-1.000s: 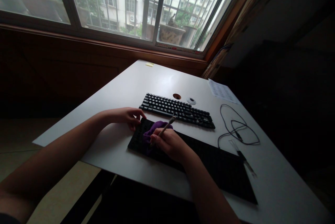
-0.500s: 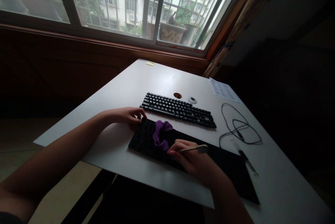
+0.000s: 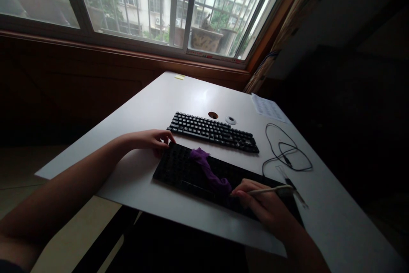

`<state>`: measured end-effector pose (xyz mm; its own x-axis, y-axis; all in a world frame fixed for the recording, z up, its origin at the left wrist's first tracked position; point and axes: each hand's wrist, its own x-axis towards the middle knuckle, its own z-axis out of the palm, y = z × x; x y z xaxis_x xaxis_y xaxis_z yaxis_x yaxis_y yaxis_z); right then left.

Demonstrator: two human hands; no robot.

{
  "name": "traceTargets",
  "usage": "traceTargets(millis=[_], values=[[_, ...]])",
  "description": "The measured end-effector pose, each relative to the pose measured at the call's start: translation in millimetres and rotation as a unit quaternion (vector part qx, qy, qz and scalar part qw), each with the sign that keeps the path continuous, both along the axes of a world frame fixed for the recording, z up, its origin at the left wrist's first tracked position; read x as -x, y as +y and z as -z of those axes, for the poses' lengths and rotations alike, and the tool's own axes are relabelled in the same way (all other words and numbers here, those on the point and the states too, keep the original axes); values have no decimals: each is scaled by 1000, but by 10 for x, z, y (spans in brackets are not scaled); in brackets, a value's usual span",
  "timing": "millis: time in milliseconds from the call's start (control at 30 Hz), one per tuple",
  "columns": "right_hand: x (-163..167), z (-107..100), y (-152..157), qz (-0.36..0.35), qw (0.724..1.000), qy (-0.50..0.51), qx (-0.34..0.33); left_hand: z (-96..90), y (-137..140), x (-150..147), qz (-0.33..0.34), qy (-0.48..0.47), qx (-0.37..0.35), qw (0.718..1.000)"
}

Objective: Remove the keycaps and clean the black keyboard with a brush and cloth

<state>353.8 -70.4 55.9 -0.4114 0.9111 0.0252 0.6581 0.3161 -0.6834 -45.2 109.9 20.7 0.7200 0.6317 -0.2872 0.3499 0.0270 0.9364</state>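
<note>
A black keyboard base (image 3: pixel 191 184), its keycaps apparently off, lies slanted on the white desk in front of me. My left hand (image 3: pixel 151 140) has its fingers curled at the far left corner of this base, gripping the edge. Across the base stretches a strip of soft purple cleaning putty (image 3: pixel 211 174). Its right end is at the fingertips of my right hand (image 3: pixel 260 200), which pinches it. That same hand also holds a thin, light-handled brush (image 3: pixel 271 190), pointing right. The right part of the base is partly hidden beneath my hand.
Behind the base sits a second block of black keys in keyboard layout (image 3: pixel 212 130). A coiled black cable (image 3: pixel 287 153) and a wire keycap puller (image 3: pixel 294 188) lie at right. Farther back are a desk hole (image 3: pixel 213 115), its round cover (image 3: pixel 230 120) and a paper sheet (image 3: pixel 268 107).
My right hand has moved right, with the brush in it. The purple putty has gone from a bunched curve to a longer strip drawn rightward. My left hand stays at the corner.
</note>
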Motion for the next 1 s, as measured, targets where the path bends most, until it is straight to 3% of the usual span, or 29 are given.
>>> traceTargets(millis=[233, 533, 800, 1000], values=[[141, 100, 51, -19, 997, 72, -6, 21, 10, 3, 0, 1, -9, 1000], [459, 137, 141, -35, 995, 86, -33, 4, 0, 4, 3, 4, -8, 1000], [141, 121, -95, 50, 998, 22, -37, 31, 18, 8, 3, 10, -13, 1000], [204, 315, -240, 128, 986, 75, -79, -2, -3, -7, 2, 11, -12, 1000]])
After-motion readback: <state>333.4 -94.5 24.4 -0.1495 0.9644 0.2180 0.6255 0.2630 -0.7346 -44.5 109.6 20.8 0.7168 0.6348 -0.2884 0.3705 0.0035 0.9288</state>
